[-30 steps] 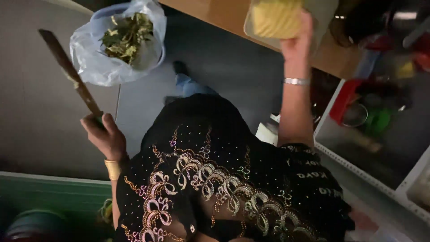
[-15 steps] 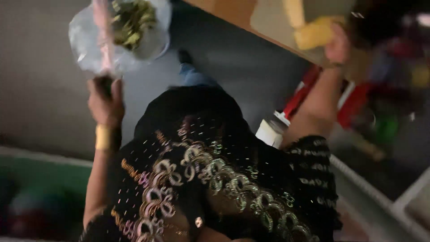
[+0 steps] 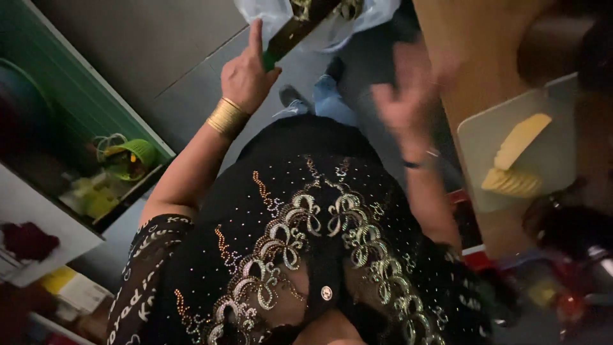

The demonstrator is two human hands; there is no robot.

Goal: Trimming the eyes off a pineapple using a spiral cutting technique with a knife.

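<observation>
My left hand [image 3: 246,76] grips the green handle of a long knife [image 3: 300,29], whose blade points up and right over a plastic bag of green scraps [image 3: 332,19] on the floor. A gold bangle circles that wrist. My right hand [image 3: 405,96] is blurred, raised with fingers apart and empty, just left of the wooden table [image 3: 472,70]. On the table lies a pale cutting board [image 3: 549,160] carrying yellow pieces of peeled fruit [image 3: 517,160]. My black embroidered top fills the lower middle of the view.
A green shelf unit [image 3: 76,108] with a small green basket [image 3: 134,153] stands at the left. Grey tiled floor [image 3: 147,45] lies above it. Dark pots and red items [image 3: 568,281] crowd the lower right beside the table.
The view has swung round. My right hand has come off the yellow fruit, which now lies on the cutting board. My left hand still holds the knife near the bag.
</observation>
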